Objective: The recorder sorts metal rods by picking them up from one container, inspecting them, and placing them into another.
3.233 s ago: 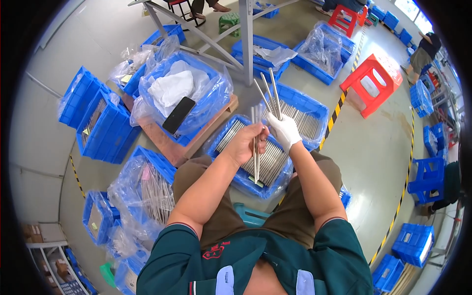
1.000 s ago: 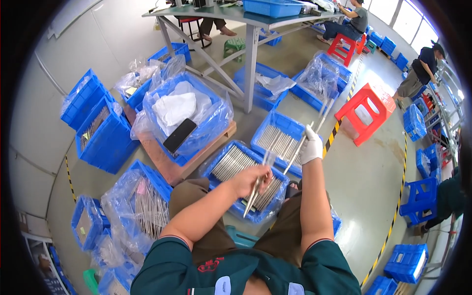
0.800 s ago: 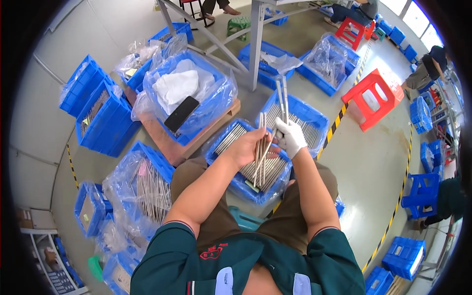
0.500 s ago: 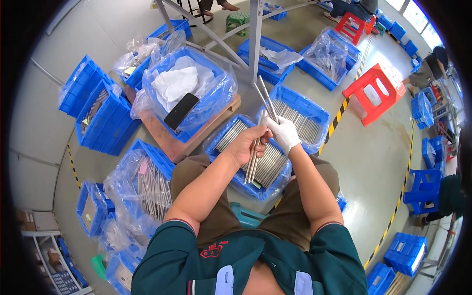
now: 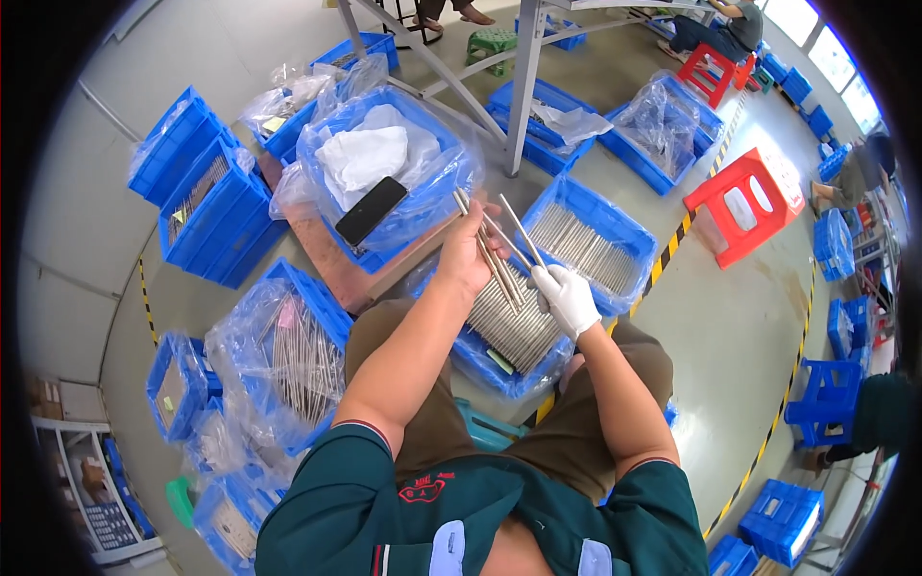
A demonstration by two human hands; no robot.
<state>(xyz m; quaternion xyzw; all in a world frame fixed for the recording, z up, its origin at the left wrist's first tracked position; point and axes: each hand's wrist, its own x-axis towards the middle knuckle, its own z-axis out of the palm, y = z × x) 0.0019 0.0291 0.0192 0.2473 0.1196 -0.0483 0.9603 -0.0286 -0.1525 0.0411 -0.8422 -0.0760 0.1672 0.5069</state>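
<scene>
My bare left hand (image 5: 466, 257) is closed around several thin metal rods (image 5: 501, 279), which slant down to the right. My right hand (image 5: 570, 301), in a white glove, grips the lower end of a metal rod (image 5: 519, 228) pointing up to the left. A second thin rod seems to run between the two hands, but which one holds it is unclear. Both hands are above a plastic-lined blue crate (image 5: 531, 386) with rows of similar rods (image 5: 514, 334). Just beyond my right hand stands another lined blue crate (image 5: 642, 252) of rods.
On a wooden pallet (image 5: 331, 274) at the left, a lined blue crate holds white cloth (image 5: 363, 160) and a black phone (image 5: 373, 211). More rods fill a crate (image 5: 331, 309) by my left leg. A table leg (image 5: 523, 91) rises ahead; a red stool (image 5: 744, 206) stands right.
My hands have moved apart: the left up and leftward with its rods, the right slightly lower and to the right with its rod. The view has shifted slightly.
</scene>
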